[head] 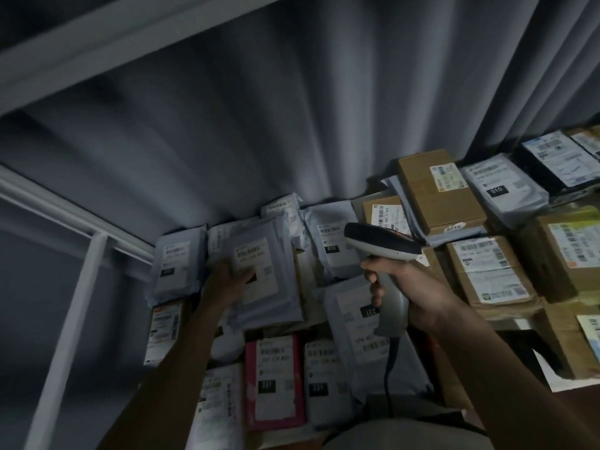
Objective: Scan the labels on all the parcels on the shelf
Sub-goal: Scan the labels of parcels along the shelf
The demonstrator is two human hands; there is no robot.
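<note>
The right hand (418,297) is wrapped tight round the grip of the grey barcode scanner (383,245), forefinger on what I take to be the trigger, the dark nose tipped forward and down over the parcels on the shelf (311,274). The left hand (227,280) lies flat and spread on a grey mailer bag (263,271), fingers pressed against the lower corner of its white label (256,264), pinning rather than gripping. That mailer sits just left of the scanner's nose, overlapping its neighbours, with another grey mailer (177,261) beyond the left hand and brown cardboard boxes (438,193) off to the right of the scanning hand. To do this scan well, I'd say the left hand should slide off the label's edge so no finger covers the bars, and press the plastic flat (a wrinkled bag throws the beam off). The scanner wants swinging left until its nose squares up over the barcode near the top of that label, held a little apart, not touching. The light here is dim and the frame smeared, so I can't tell whether a beam is showing. Mind the cord (388,368) hanging below the right hand; it could drag the parcels lying nearer the person.
</note>
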